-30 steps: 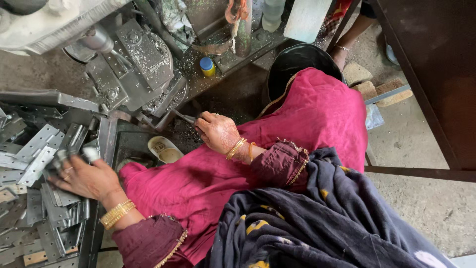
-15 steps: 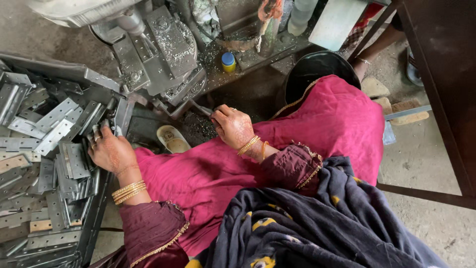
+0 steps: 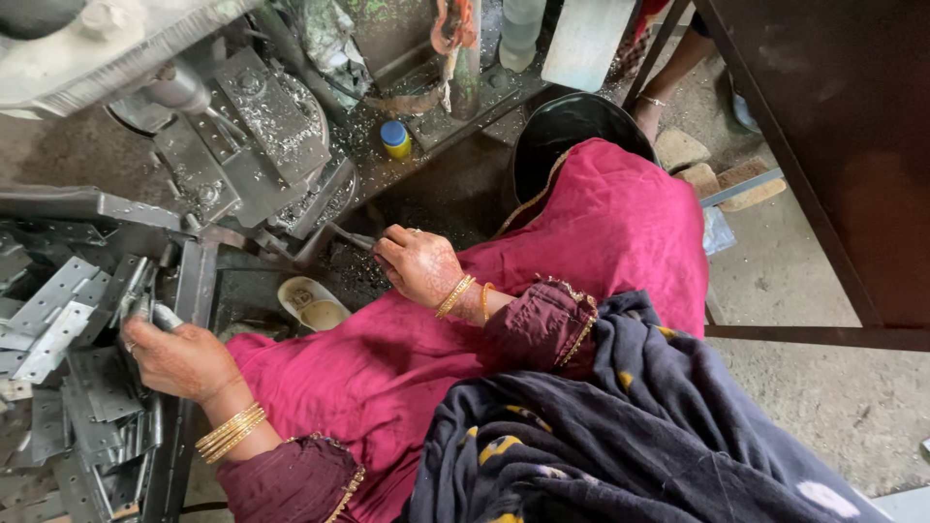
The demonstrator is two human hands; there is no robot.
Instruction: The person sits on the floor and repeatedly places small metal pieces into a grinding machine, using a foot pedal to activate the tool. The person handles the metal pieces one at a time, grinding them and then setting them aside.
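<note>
A grimy workshop floor carries a grey steel press machine [image 3: 242, 136] strewn with metal shavings. At its lower edge the right hand [image 3: 418, 263] closes round a thin metal lever [image 3: 347, 235]. The left hand [image 3: 179, 358] grips, seemingly, one flat perforated steel bracket [image 3: 145, 308] over the heaped tray of brackets [image 3: 58, 320]. A small blue-capped yellow bottle [image 3: 394, 138] stands behind.

Left hand [image 3: 179, 358] curled, reaching out; right hand [image 3: 418, 265] fisted, wrist bent

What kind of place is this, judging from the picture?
Probably a small metal workshop: a press machine strewn with metal chips, a pile of punched brackets under the left hand, and a lever in the right hand.
</note>
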